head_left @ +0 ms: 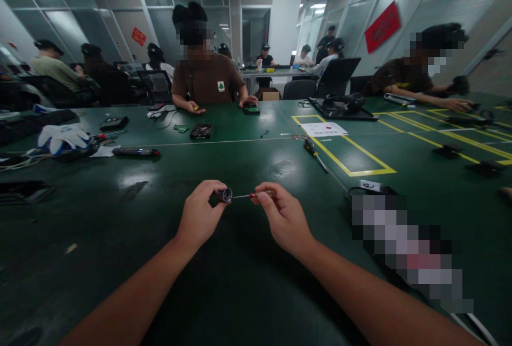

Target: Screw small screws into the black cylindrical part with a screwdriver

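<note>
My left hand (202,207) is closed around a small dark cylindrical part (226,194), whose round, ringed end faces right. In my right hand (286,215), thumb and fingers pinch the reddish translucent handle of a slim screwdriver (253,195). Its thin metal shaft points left at the cylinder's end. The tip comes close to that end, and I cannot tell whether it touches. Both hands are held above the green table (248,276).
A yellow-black screwdriver (316,155) lies ahead to the right, near a paper sheet (324,129). At left are a dark cylindrical tool (136,152) and white-blue gloves (64,138). A black device (201,131) lies ahead. Across the table sits a person (210,79); another (416,69) works at right.
</note>
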The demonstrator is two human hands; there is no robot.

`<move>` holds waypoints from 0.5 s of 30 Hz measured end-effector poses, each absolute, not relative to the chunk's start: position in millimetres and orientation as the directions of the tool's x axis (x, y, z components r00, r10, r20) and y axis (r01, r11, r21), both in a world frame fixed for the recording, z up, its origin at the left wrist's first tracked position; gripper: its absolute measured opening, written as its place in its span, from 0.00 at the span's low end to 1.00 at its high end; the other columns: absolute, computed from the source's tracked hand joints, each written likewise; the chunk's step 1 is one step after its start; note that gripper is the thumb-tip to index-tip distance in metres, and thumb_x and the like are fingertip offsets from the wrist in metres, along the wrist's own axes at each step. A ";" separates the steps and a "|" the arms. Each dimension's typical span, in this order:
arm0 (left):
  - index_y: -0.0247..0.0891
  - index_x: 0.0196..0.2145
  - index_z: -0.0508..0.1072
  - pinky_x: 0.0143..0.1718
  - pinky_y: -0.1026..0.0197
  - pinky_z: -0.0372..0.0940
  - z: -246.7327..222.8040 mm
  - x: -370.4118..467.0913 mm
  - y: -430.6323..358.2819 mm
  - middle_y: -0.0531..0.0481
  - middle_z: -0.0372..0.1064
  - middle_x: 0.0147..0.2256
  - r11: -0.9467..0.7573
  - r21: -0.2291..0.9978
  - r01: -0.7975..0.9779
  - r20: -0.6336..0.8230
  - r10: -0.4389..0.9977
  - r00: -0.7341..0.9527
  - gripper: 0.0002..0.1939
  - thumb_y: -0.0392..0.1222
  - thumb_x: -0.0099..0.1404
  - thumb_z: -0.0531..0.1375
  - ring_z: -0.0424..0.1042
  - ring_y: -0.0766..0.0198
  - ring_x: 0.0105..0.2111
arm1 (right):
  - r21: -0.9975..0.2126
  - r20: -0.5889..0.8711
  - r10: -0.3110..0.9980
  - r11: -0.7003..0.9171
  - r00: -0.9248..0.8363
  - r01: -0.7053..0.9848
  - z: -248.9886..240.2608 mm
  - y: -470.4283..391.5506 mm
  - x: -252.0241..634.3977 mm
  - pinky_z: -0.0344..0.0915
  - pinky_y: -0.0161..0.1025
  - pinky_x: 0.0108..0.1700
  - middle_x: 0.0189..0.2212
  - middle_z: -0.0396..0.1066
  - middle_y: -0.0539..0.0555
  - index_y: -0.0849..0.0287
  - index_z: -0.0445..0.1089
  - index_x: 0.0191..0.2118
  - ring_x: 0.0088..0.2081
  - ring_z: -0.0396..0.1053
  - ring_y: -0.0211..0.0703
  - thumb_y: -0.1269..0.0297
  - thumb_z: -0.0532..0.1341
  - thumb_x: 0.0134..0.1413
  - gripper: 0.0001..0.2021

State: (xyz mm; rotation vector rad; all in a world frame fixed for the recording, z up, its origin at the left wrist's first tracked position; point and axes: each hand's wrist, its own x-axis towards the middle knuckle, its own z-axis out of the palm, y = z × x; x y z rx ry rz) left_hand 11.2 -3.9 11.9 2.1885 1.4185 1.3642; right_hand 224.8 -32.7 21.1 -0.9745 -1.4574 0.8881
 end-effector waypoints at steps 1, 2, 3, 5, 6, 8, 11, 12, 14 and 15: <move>0.40 0.40 0.76 0.46 0.52 0.73 11.5 11.3 -3.9 0.48 0.76 0.43 -0.519 0.590 0.619 0.588 0.802 0.111 0.10 0.31 0.61 0.66 0.76 0.58 0.41 | -0.919 0.373 0.926 0.377 -0.059 0.112 21.6 -33.3 224.7 0.71 0.46 0.45 0.38 0.80 0.53 0.49 0.74 0.47 0.41 0.78 0.49 0.56 0.61 0.68 0.08; 0.40 0.40 0.76 0.47 0.52 0.73 11.2 11.5 -3.8 0.48 0.76 0.43 -0.515 0.590 0.622 0.588 0.802 0.106 0.11 0.31 0.60 0.66 0.76 0.58 0.42 | -0.915 0.375 0.924 0.381 -0.072 0.132 22.2 -34.1 224.6 0.70 0.46 0.45 0.38 0.80 0.53 0.49 0.74 0.47 0.41 0.78 0.49 0.56 0.61 0.68 0.08; 0.40 0.40 0.76 0.47 0.52 0.73 10.9 11.6 -3.6 0.48 0.76 0.43 -0.512 0.588 0.626 0.591 0.800 0.099 0.11 0.31 0.60 0.66 0.77 0.58 0.43 | -0.909 0.381 0.921 0.389 -0.082 0.150 23.0 -35.0 224.5 0.70 0.46 0.45 0.38 0.80 0.53 0.49 0.75 0.47 0.41 0.78 0.50 0.56 0.61 0.68 0.08; 0.40 0.40 0.76 0.48 0.51 0.73 10.9 11.7 -3.0 0.47 0.76 0.43 -0.511 0.584 0.631 0.598 0.796 0.091 0.11 0.30 0.60 0.66 0.77 0.57 0.44 | -0.899 0.392 0.915 0.404 -0.099 0.172 24.5 -36.8 224.6 0.69 0.47 0.46 0.38 0.80 0.53 0.48 0.75 0.47 0.41 0.78 0.51 0.57 0.61 0.68 0.07; 0.40 0.40 0.76 0.47 0.51 0.74 11.1 11.7 -2.8 0.47 0.76 0.43 -0.511 0.584 0.630 0.599 0.796 0.091 0.11 0.30 0.59 0.66 0.77 0.57 0.44 | -0.897 0.396 0.913 0.408 -0.102 0.172 25.0 -37.5 224.8 0.69 0.47 0.46 0.38 0.80 0.53 0.48 0.75 0.46 0.42 0.78 0.51 0.57 0.62 0.67 0.07; 0.40 0.40 0.76 0.47 0.52 0.74 12.0 11.8 -2.7 0.47 0.77 0.43 -0.515 0.585 0.627 0.599 0.795 0.095 0.11 0.30 0.60 0.66 0.77 0.57 0.43 | -0.898 0.401 0.912 0.411 -0.091 0.157 25.3 -38.2 225.4 0.69 0.48 0.46 0.38 0.80 0.53 0.48 0.76 0.46 0.41 0.78 0.51 0.57 0.62 0.67 0.07; 0.40 0.40 0.76 0.46 0.52 0.74 13.6 11.9 -3.2 0.47 0.76 0.43 -0.521 0.581 0.625 0.602 0.792 0.101 0.10 0.31 0.61 0.66 0.77 0.57 0.42 | -0.902 0.414 0.910 0.414 -0.022 0.123 24.4 -37.6 226.7 0.70 0.48 0.46 0.37 0.80 0.53 0.49 0.76 0.46 0.40 0.78 0.51 0.57 0.62 0.67 0.07; 0.40 0.40 0.76 0.46 0.52 0.74 14.0 12.0 -3.5 0.47 0.76 0.43 -0.524 0.580 0.624 0.604 0.790 0.102 0.10 0.31 0.61 0.66 0.77 0.57 0.42 | -0.902 0.417 0.909 0.415 -0.007 0.123 24.1 -37.2 226.9 0.70 0.48 0.46 0.37 0.80 0.53 0.49 0.76 0.46 0.39 0.78 0.51 0.57 0.62 0.67 0.08; 0.40 0.40 0.76 0.46 0.52 0.74 14.2 12.0 -4.0 0.47 0.76 0.43 -0.525 0.580 0.622 0.604 0.790 0.103 0.10 0.31 0.61 0.66 0.77 0.57 0.42 | -0.897 0.421 0.907 0.417 -0.007 0.147 24.2 -36.9 226.8 0.69 0.48 0.46 0.38 0.80 0.53 0.48 0.76 0.46 0.40 0.78 0.51 0.57 0.62 0.67 0.07; 0.40 0.40 0.76 0.46 0.52 0.74 14.1 12.0 -4.2 0.47 0.76 0.43 -0.524 0.582 0.622 0.601 0.792 0.104 0.10 0.31 0.61 0.66 0.77 0.57 0.42 | -0.892 0.424 0.906 0.421 -0.020 0.167 24.8 -37.0 226.5 0.69 0.48 0.46 0.38 0.80 0.53 0.48 0.76 0.46 0.40 0.78 0.51 0.57 0.61 0.67 0.07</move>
